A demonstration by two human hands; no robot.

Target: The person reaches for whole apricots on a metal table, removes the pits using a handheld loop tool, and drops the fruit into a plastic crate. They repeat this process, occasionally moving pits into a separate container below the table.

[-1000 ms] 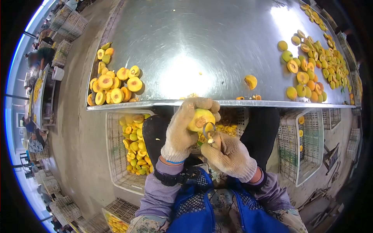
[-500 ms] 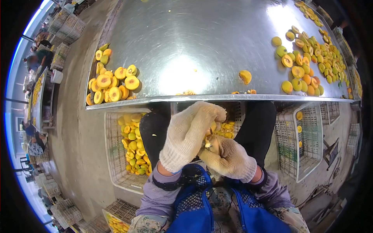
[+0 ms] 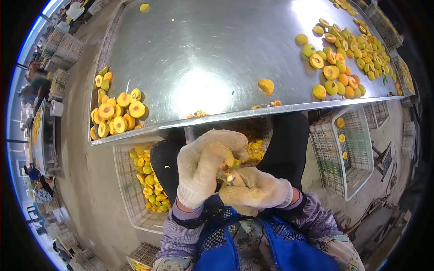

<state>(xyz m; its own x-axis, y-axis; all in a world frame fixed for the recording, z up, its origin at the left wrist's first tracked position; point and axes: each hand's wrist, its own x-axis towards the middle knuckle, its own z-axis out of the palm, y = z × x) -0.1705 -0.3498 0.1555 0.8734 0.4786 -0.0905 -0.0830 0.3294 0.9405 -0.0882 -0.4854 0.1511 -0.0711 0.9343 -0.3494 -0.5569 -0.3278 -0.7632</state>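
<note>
Both hands wear pale knitted gloves and meet over my lap, below the near edge of the metal table (image 3: 181,67). My left hand (image 3: 205,165) has its fingers wrapped round a piece of yellow fruit (image 3: 231,160), mostly hidden by the glove. My right hand (image 3: 255,187) is closed beside it around a small tool (image 3: 229,177), whose shape is hard to make out. Halved yellow fruits (image 3: 113,113) lie at the table's left corner, and one fruit piece (image 3: 266,86) sits near the front edge. A larger heap of halves (image 3: 343,58) covers the right side.
A crate of fruit halves (image 3: 126,185) stands at my left knee. More pieces (image 3: 255,149) lie between my knees. At the right is a crate (image 3: 357,153) with a few halves. People and stacked crates (image 3: 63,49) are at the far left.
The view has shifted and tilted, so the table sits further left. My left hand has turned, showing more of its fingers and the fruit. Both hands remain close together.
</note>
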